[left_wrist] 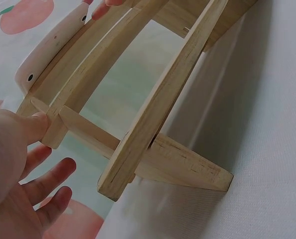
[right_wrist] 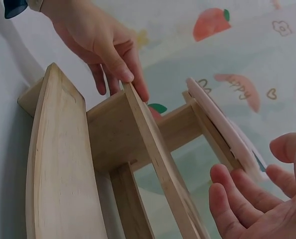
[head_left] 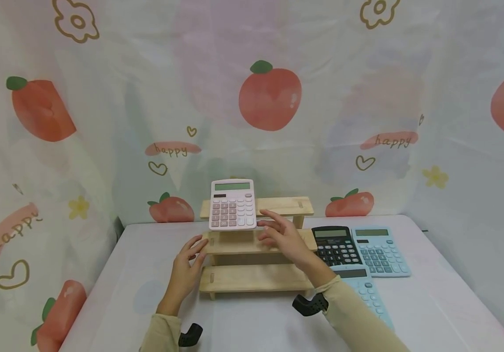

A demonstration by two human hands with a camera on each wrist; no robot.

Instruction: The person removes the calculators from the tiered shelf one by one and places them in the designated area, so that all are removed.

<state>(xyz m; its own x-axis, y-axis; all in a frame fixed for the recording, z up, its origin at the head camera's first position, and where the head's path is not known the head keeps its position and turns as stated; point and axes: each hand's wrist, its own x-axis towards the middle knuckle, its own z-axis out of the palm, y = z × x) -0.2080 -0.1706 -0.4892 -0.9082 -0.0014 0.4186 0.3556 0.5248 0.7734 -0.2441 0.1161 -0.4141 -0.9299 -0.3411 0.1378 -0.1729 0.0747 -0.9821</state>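
A three-tier wooden display stand point(head_left: 256, 277) stands on the white table. At its top tier, left of centre, sits a pale pink calculator point(head_left: 232, 205), tilted up with keys and screen facing me; its edge shows in the left wrist view. My left hand point(head_left: 183, 271) pinches the left end of the middle shelf between thumb and index finger, as the right wrist view also shows, with the other fingers point(left_wrist: 51, 181) loose below. Beside the calculator's lower right corner hovers my right hand point(head_left: 289, 244), its fingers spread and slightly bent, holding nothing.
Right of the stand lie a black calculator point(head_left: 336, 246), a light blue calculator point(head_left: 381, 252) and another blue calculator point(head_left: 368, 296) in front, partly hidden by my right forearm. A patterned cloth backdrop point(head_left: 269, 161) rises behind the table.
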